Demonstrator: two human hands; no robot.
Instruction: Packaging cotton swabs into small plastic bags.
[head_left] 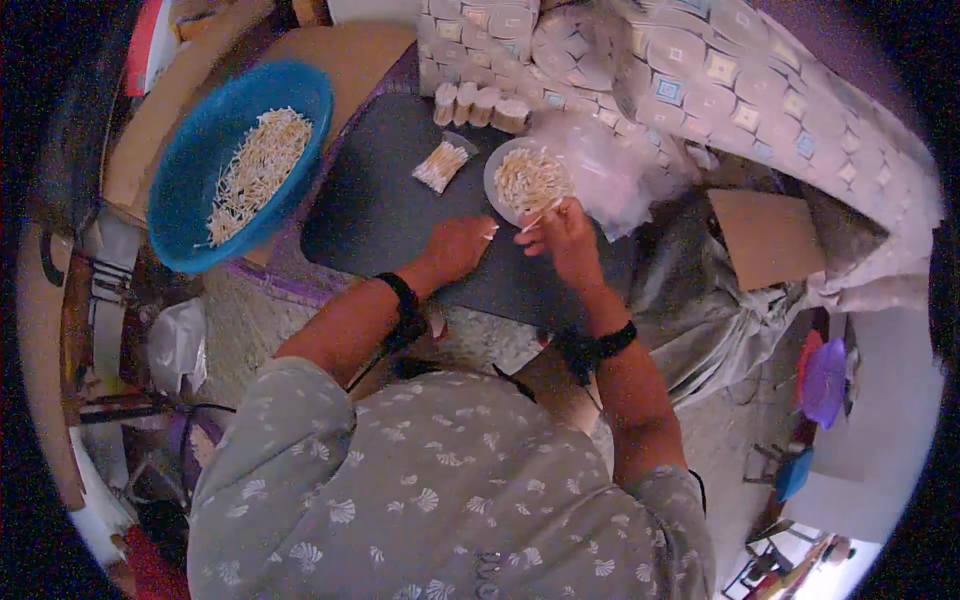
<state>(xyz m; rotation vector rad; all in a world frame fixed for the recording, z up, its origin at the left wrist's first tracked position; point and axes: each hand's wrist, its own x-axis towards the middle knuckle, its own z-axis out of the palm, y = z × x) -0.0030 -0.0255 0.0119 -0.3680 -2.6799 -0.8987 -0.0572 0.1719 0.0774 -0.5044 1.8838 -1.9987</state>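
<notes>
My left hand is closed around a few cotton swabs, and their white tips stick out past the fingers. To its right, my right hand pinches cotton swabs at the near edge of a round whitish bowl heaped with loose swabs. Both hands are over a dark grey board. A small clear packet of cotton swabs lies left of the bowl. Behind it, several bundles of swabs stand in a row. How many swabs each hand holds is hidden by the fingers.
A big blue basin of loose swabs sits at the left, on brown cardboard. Clear plastic bags lie right of the bowl. Patterned fabric covers the furniture behind. A cardboard piece rests on grey cloth at the right.
</notes>
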